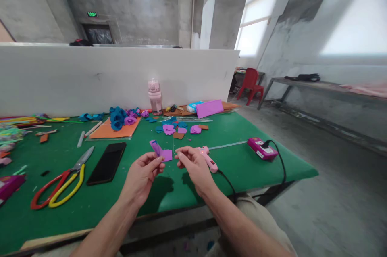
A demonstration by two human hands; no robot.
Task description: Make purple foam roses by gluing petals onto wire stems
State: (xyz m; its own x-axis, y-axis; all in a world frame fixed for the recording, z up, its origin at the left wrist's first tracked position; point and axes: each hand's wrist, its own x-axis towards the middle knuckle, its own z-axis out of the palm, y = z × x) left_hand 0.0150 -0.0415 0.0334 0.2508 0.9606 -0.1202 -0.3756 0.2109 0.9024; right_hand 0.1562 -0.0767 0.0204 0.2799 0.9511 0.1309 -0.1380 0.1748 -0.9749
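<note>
My left hand [145, 174] pinches a purple piece of craft paper or foam [166, 154] between thumb and fingers. One part of the piece stands up, rolled or folded, with a dark blue bit at its top; another part lies flat towards the right. Just right of it, my right hand [193, 168] has thumb and fingertips drawn together, and whatever is between them is too small to make out. Behind that hand a pink hot glue gun [212, 165] lies on the green table, with a clear glue stick [228, 145] reaching out from it.
Purple petal-shaped cutouts [168, 129] lie beyond my hands. Blue and purple flowers [117, 119] rest on an orange sheet [105, 131]. To the left are a phone [107, 163] and scissors [67, 178]. A pink bottle [155, 97] stands by the white partition [121, 71]; a purple power strip [261, 149] sits right.
</note>
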